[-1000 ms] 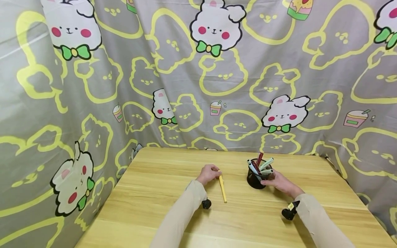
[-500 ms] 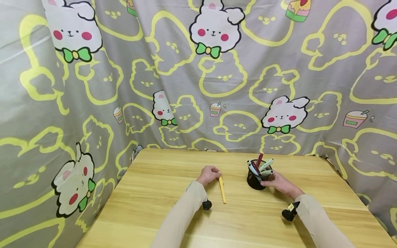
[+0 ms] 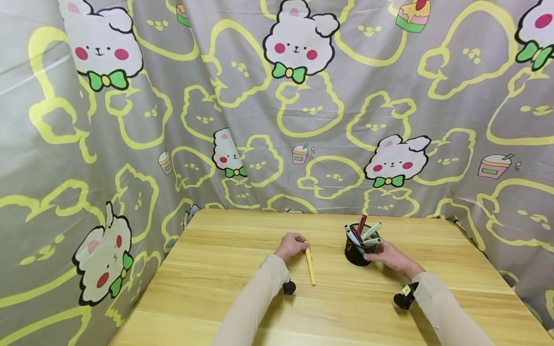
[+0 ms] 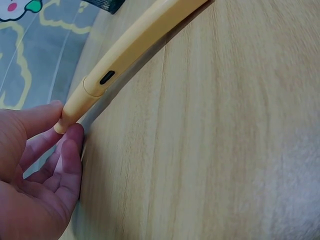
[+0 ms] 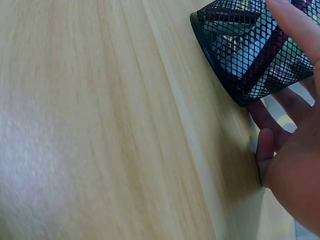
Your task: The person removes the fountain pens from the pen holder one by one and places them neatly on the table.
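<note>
My left hand (image 3: 291,246) pinches the far end of a yellow pen (image 3: 310,266) between thumb and fingers, left of the table's middle. In the left wrist view, the pen (image 4: 132,52) shows a small dark oval window and a seam near the pinched tip, and it lies close over the wood. To the right, my right hand (image 3: 391,257) holds the side of a black mesh pen holder (image 3: 357,257), which stands upright. Several dark red, pale green and light blue pens (image 3: 362,224) lean inside it. The right wrist view shows my thumb (image 5: 299,25) along the mesh.
A light wooden table (image 3: 207,274) spreads beneath both hands. Behind it and along its sides hangs a grey curtain (image 3: 255,115) printed with rabbits and yellow outlines. A black wrist camera (image 3: 289,287) sits at the left cuff, another black camera (image 3: 404,300) at the right.
The whole head view has shifted slightly downward. Both hands keep their holds on the pen and the pen holder, with hardly any movement.
</note>
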`<state>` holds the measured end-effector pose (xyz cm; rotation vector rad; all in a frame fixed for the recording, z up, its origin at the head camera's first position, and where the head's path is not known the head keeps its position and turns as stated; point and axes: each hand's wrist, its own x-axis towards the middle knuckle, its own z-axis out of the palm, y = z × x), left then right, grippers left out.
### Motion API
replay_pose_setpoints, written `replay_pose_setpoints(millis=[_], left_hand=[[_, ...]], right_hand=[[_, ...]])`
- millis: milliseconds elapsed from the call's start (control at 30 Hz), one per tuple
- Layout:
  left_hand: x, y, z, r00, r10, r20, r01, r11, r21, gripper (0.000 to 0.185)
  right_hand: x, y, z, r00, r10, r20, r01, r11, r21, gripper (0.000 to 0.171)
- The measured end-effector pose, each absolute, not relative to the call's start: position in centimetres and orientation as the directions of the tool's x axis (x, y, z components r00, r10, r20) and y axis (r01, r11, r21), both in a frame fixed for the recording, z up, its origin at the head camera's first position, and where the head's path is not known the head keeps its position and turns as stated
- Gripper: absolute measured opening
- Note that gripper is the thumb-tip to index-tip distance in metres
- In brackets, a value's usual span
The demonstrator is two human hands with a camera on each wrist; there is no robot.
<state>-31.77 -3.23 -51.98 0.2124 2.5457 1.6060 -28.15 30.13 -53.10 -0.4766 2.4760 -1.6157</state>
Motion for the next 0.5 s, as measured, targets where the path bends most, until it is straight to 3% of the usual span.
replay_pose_setpoints(millis=[500], left_hand=[[-31.66, -3.24, -51.98, -0.982, 0.184, -0.031, 0.049, 0.417, 0.908, 0.009]], right_hand=[[-28.17, 30.0, -53.25, -0.939, -0.339, 0.05, -0.184, 0.374, -0.909, 0.067]])
